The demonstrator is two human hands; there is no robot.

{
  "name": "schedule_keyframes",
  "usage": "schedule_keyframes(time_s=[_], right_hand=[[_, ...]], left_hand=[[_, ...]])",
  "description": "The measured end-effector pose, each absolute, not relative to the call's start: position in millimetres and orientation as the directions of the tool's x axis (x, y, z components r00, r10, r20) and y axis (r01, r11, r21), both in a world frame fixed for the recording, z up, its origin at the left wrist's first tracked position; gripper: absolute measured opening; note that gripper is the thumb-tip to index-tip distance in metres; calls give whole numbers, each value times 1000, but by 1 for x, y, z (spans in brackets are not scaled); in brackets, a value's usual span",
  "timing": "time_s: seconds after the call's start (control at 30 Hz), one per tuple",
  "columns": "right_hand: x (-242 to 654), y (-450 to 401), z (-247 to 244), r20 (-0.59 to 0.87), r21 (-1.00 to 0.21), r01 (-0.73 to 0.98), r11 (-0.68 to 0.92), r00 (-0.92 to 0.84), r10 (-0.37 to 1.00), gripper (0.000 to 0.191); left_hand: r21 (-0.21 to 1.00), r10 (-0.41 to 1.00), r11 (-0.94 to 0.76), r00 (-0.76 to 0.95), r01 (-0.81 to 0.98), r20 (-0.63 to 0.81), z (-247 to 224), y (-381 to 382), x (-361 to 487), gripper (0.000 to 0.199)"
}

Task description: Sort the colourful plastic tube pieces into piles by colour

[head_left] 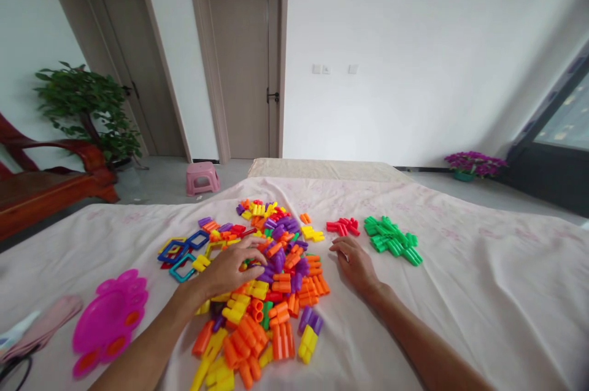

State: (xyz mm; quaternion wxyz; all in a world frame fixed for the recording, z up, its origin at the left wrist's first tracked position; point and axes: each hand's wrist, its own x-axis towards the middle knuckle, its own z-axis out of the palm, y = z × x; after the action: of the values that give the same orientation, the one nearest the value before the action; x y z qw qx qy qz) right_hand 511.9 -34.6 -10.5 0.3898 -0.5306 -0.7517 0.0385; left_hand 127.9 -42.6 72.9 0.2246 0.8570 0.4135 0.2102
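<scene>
A large heap of orange, yellow, purple and red plastic pieces (283, 283) covers the middle of the cloth. Over the heap's left side is my left hand (237, 265), its fingers apart and reaching onto the pieces, with nothing visibly held. My right hand (352, 259) rests on the cloth right of the heap, fingers loosely curled; whether anything is under them is hidden. Just beyond it lies a small group of red pieces (343, 227). Farther right is a pile of green pieces (392, 239).
Blue and yellow frame shapes (183, 251) lie left of the heap. A magenta paw-shaped tray (108, 314) and a pink cloth (50, 323) are at the left. Beyond the bed-like covered surface (464, 274) stands a pink stool (202, 178).
</scene>
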Motion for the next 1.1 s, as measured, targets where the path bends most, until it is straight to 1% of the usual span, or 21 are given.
schedule_keyframes(time_s=[0.07,0.1,0.17,0.23,0.3,0.4,0.5,0.57,0.63,0.67,0.73,0.83,0.93,1.03,1.1], right_hand=[[506,-34,-6,560,-468,757,457,-146,815,29],[500,-33,-2,566,-467,746,474,-159,809,29],[482,-30,9,575,-470,719,512,-191,796,27],[455,-27,25,574,-471,681,560,-246,781,24],[423,-24,44,561,-458,626,631,-347,751,22],[373,-20,70,520,-387,524,759,-556,649,28],[333,-15,89,421,-302,460,835,-721,550,35],[315,-12,97,301,-264,493,829,-775,556,32],[304,-11,101,179,-225,569,791,-774,607,29],[301,-10,101,140,-208,602,771,-762,633,30],[297,-10,99,114,-194,637,746,-741,662,35],[299,-12,93,145,-258,647,717,-708,691,38],[313,-14,88,224,-407,648,644,-613,758,29],[346,-13,85,332,-576,623,529,-413,848,18],[381,-10,82,393,-644,623,443,-227,891,16]], left_hand=[[650,863,-487,438,584,253,69,-43,112,34],[683,894,-445,331,579,302,66,-41,102,39],[728,923,-338,57,596,381,56,-36,79,45],[727,889,-228,-167,647,427,42,-31,54,47],[671,861,-149,-239,726,449,25,-27,32,45],[581,865,-80,-234,810,445,-1,-25,8,43],[494,883,-110,-143,862,446,-18,-23,-3,39],[447,890,-123,-101,886,445,-23,-22,-4,37],[421,894,-110,-96,900,437,-22,-21,-3,37],[413,896,-102,-97,905,433,-21,-21,-2,37],[404,900,-90,-100,910,424,-19,-21,-1,37],[395,908,-80,-97,915,408,-18,-21,-2,39],[388,913,-88,-82,917,400,-20,-20,-5,42],[392,917,-84,-83,916,390,-24,-18,-8,43],[398,919,-81,-86,914,385,-26,-18,-10,42]])
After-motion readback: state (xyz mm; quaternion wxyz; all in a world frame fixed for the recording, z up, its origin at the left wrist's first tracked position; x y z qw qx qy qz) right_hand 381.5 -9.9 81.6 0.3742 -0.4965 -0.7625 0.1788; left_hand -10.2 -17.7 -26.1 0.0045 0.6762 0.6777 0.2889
